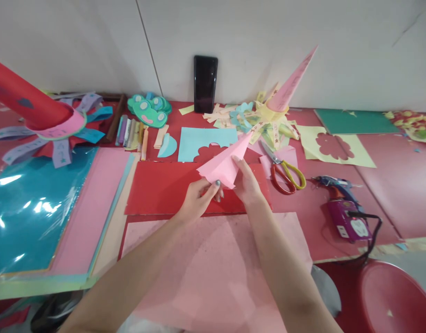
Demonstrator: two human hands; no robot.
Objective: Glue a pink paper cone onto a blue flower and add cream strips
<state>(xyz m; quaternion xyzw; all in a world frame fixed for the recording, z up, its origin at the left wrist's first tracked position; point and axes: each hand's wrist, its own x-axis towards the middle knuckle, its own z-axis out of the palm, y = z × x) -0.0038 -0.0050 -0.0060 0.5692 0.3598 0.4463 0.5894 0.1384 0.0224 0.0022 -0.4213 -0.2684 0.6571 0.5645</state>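
Note:
Between my two hands is a pink paper cone (pixel 224 163), its point tilted up to the right and its wide, uneven edge facing left and down. My left hand (pixel 198 200) pinches that lower edge, the thumb lying on the paper. Wrapped round the cone's right side is my right hand (pixel 246 181), with some fingers hidden behind it. Below the hands lies a red board (pixel 160 187), and nearer to me a large pink sheet (pixel 213 259). Just right of my right hand, scissors (pixel 284 172) with red and yellow handles rest on pink paper.
A black phone (pixel 205 84) leans on the wall. A finished pink cone (pixel 292 85) stands among paper strips. Left are a red paper tube (pixel 28 99), markers (pixel 127 132) and stacked coloured sheets (pixel 32 208). A glue gun (pixel 341 187) and corded purple box (pixel 349 222) lie right.

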